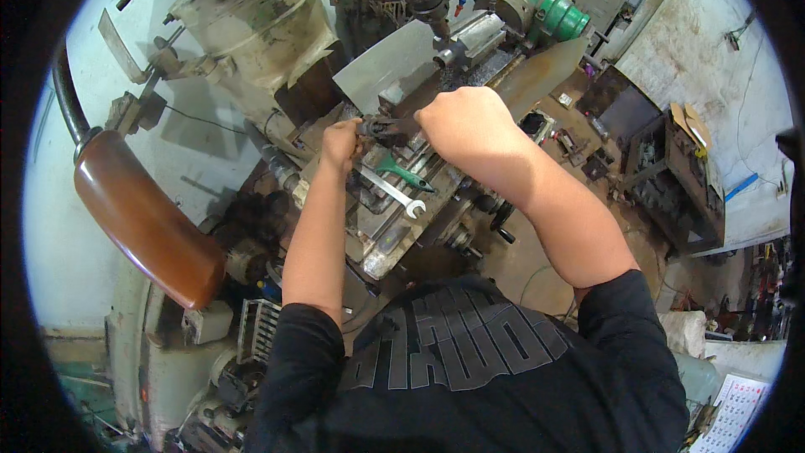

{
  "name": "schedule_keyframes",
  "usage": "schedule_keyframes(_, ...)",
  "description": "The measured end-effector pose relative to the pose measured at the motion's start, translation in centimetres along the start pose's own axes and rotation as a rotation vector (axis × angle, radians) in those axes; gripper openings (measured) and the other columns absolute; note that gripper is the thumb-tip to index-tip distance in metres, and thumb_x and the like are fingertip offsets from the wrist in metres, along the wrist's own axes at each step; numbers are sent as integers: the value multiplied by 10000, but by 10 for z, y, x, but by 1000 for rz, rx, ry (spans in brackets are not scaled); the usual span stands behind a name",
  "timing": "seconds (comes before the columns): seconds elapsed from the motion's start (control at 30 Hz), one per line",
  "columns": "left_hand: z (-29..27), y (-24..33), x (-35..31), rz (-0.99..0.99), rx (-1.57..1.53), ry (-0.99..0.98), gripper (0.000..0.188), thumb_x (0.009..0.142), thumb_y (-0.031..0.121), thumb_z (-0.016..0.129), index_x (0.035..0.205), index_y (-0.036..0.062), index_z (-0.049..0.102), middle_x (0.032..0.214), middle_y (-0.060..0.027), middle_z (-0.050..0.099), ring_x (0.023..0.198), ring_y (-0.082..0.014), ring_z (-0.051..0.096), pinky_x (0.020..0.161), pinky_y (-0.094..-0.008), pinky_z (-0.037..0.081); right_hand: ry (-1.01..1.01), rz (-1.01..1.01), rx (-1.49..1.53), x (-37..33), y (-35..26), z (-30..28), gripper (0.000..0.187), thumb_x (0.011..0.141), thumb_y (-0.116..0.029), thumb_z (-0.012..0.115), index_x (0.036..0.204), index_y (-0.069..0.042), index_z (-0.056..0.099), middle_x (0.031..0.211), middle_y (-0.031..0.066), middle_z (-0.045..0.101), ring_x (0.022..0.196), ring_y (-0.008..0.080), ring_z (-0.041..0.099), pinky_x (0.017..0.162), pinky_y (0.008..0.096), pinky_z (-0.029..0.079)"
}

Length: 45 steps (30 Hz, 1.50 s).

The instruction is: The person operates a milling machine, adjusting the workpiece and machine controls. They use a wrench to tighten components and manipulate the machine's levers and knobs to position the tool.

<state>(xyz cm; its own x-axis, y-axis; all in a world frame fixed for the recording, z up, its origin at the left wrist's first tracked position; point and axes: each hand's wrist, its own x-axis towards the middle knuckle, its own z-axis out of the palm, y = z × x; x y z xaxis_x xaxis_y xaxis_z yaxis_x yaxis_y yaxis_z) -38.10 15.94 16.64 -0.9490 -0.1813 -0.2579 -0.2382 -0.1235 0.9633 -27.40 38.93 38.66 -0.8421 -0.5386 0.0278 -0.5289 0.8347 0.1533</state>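
Note:
My left hand (340, 144) is closed around the near end of a dark metal piece (387, 127) above the milling machine's table (379, 262). Across from it my right hand (467, 117) makes a fist at the piece's other side; whatever its fingers hold is hidden behind the back of the hand. Just below the hands, a green-handled brush (408, 175) lies on the table. Beside it rests a silver open-end wrench (394, 190), its jaw toward me.
The machine's spindle (432, 13) hangs beyond my hands, near a pale sheet guard (390, 65). A green cylindrical motor (549, 4) stands at the far right. Crank handles (503, 226) jut from the table's front. An open metal cabinet (677, 180) stands to the right.

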Motion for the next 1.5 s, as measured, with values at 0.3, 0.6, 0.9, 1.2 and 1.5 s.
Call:
schedule_keyframes(0.3, 21, -37, -9, 293, -166, 75, 275, 1075, 234, 442, 1121, 8, 592, 788, -42, 573, 634, -112, 546, 592, -272, 489, 42, -10, 12, 13, 2, -11, 200, 876, -220, 613, 857, -84, 757, 862, 159, 733, 845, 340, 725, 729, 440, 581)
schedule_keyframes(0.6, 6, -42, -3, 105, -157, -71, 340, 1071, 272, 483, 1062, -43, 610, 982, -83, 633, 779, -145, 604, 752, -299, 518, 175, -4, 69, -20, -7, 13, 156, 852, -145, 600, 905, -96, 738, 707, 140, 692, 739, 307, 723, 629, 407, 572)
schedule_keyframes(0.9, -1, -23, -8, 98, -83, -77, 355, 1043, 244, 560, 1304, 7, 602, 1133, -39, 665, 966, -137, 612, 868, -292, 505, -48, 237, 169, -64, -34, 92, 627, 869, -87, 572, 1474, -169, 432, 897, 176, 677, 661, 322, 702, 550, 438, 550)
schedule_keyframes(1.2, -6, -4, -12, 419, 372, -38, 463, 943, 139, 679, 1384, 49, 569, 1011, -19, 647, 881, -116, 571, 809, -260, 469, 131, 383, 457, -73, -46, 278, 404, 1005, -328, 541, 1278, -35, 487, 666, 184, 645, 575, 366, 653, 524, 470, 520)
schedule_keyframes(1.5, -37, -1, -23, 309, 401, -192, 397, 1009, 158, 592, 1374, 17, 529, 1189, -65, 644, 934, -128, 554, 910, -265, 443, 175, 263, 628, -89, -47, 236, 309, 973, -317, 596, 1080, -26, 585, 693, 190, 645, 628, 395, 651, 548, 483, 513)
